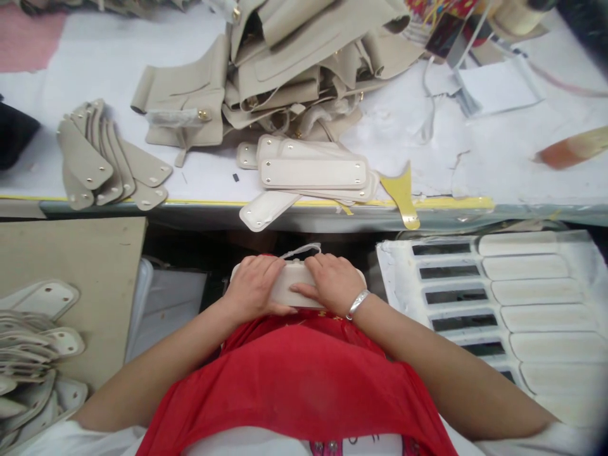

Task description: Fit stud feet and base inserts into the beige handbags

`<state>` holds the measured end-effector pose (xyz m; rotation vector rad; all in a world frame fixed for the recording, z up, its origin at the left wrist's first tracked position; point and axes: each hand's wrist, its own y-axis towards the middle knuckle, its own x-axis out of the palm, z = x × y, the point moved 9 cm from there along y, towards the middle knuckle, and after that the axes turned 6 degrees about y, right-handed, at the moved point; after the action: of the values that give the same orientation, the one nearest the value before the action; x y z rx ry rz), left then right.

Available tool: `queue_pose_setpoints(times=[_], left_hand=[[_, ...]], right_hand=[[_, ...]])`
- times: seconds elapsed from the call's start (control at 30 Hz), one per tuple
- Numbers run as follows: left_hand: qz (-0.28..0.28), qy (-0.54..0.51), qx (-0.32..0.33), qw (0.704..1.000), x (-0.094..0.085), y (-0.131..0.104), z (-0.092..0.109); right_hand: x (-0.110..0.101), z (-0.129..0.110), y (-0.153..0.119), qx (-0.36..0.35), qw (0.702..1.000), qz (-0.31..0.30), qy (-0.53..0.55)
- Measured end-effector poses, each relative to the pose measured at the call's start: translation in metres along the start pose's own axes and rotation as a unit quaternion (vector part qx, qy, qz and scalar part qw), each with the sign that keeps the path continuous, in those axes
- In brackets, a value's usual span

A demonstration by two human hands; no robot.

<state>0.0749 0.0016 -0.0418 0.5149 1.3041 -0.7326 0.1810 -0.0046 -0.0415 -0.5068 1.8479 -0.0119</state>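
Observation:
On my lap, against the red apron [304, 373], lies a cream-coloured bag [289, 285] with rounded ends. My left hand [256, 285] grips its left part, fingers bent over the far edge and thumb along the near side. Around its right part my right hand [335, 282] is closed, the thumb pointing inward across the top. A thin whitish strip [308, 248] sticks up behind the bag. Most of the bag's underside and both ends are covered by my hands.
Ahead, a table holds a heap of beige bag bodies [285, 69], stacked cream straps [313, 172], beige straps [95, 155] and a yellow piece [401, 193]. More strap pieces [38, 342] lie on a board at left. A white rack [446, 285] with cream panels [541, 310] stands right.

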Motion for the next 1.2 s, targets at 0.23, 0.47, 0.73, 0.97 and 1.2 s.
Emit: queue_pose_setpoints(times=[0.23,0.47,0.73,0.97,1.2], left_hand=[[0.008,-0.051,0.015,0.999,-0.005,-0.004,-0.004],[0.004,-0.037,-0.057,0.998,-0.004,-0.001,-0.01],[0.009,-0.004,-0.097,0.995,-0.005,0.0,-0.014],[-0.025,-0.062,-0.065,0.996,-0.012,0.005,-0.013],[-0.081,-0.212,-0.192,0.955,0.008,-0.029,-0.064]], right_hand=[[0.005,0.0,0.005,0.037,0.999,-0.007,-0.018],[0.006,-0.002,0.005,0.059,0.998,-0.03,-0.014],[-0.006,0.019,-0.016,0.098,0.995,-0.019,-0.001],[0.019,0.087,-0.072,0.138,0.892,-0.002,0.43],[0.029,0.089,-0.077,0.132,0.844,0.073,0.514]])
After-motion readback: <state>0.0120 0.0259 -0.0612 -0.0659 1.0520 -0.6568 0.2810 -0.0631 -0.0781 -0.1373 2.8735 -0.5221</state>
